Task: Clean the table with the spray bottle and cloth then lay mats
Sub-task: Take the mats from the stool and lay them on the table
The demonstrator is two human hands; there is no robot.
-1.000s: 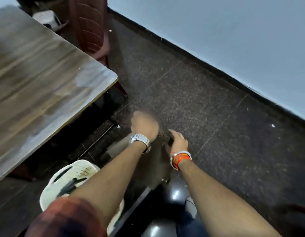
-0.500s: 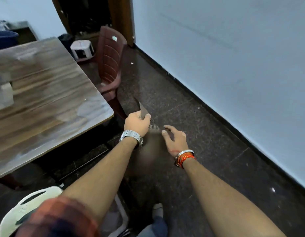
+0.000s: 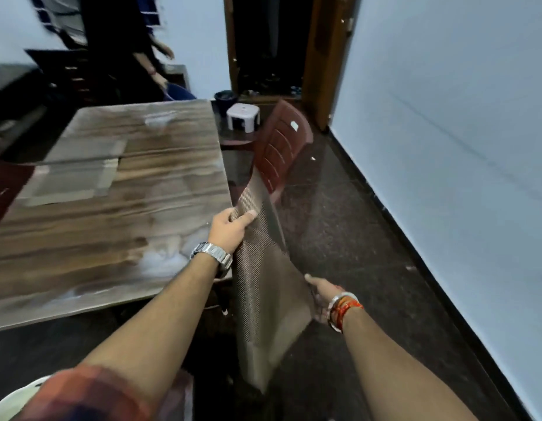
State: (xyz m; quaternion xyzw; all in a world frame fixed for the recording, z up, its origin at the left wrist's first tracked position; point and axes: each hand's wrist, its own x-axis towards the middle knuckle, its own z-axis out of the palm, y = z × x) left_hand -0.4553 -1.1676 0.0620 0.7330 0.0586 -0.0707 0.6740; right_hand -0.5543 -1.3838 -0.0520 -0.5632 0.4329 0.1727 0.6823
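Observation:
A brown woven mat (image 3: pixel 265 287) hangs in the air just off the right edge of the wooden table (image 3: pixel 117 226). My left hand (image 3: pixel 230 227), with a metal watch on the wrist, is shut on the mat's upper edge. My right hand (image 3: pixel 322 294), with orange and white bangles, holds the mat's right side lower down, fingers partly hidden behind it. One mat (image 3: pixel 72 177) lies flat on the table's left part, blurred. No spray bottle or cloth is in view.
A maroon plastic chair (image 3: pixel 281 147) stands by the table's far right corner, with a white stool (image 3: pixel 243 115) behind it. A person stands at the far end near dark furniture. A white plastic chair (image 3: pixel 17 402) is at the bottom left. The wall runs along the right.
Both hands have risen from near the floor with the mat, which now hangs unfolded beside the table. The view has lifted from the floor towards the table and the doorway.

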